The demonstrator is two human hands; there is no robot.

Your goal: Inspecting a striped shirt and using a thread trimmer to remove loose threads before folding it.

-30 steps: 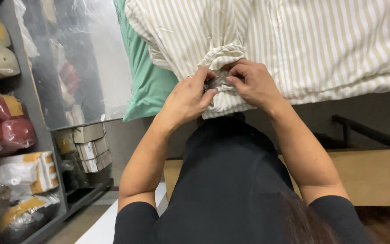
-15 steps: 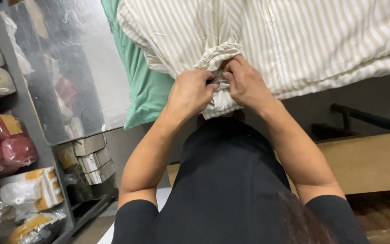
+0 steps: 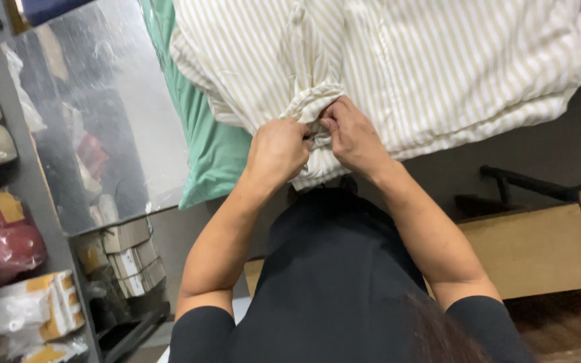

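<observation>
— What were the hands doing?
— The left hand (image 3: 278,149) and right hand (image 3: 350,134) were both curled tight, pinching a bunched fold of a cream striped shirt (image 3: 398,67) between them, fingertips almost touching.
— Where did the shirt lie?
— Spread across the upper view, over a green cloth (image 3: 213,144). Left of it stood a clear plastic sheet (image 3: 95,121) and shelves of packaged goods (image 3: 8,235).

We count two hands at work, the left hand (image 3: 278,149) and the right hand (image 3: 351,138), both pinching one bunched fold of one striped shirt (image 3: 398,67). We count one green cloth (image 3: 213,144) beneath it, one clear plastic sheet (image 3: 95,121), two wooden blocks (image 3: 526,252), and one stack of three small boxes (image 3: 132,259).
</observation>
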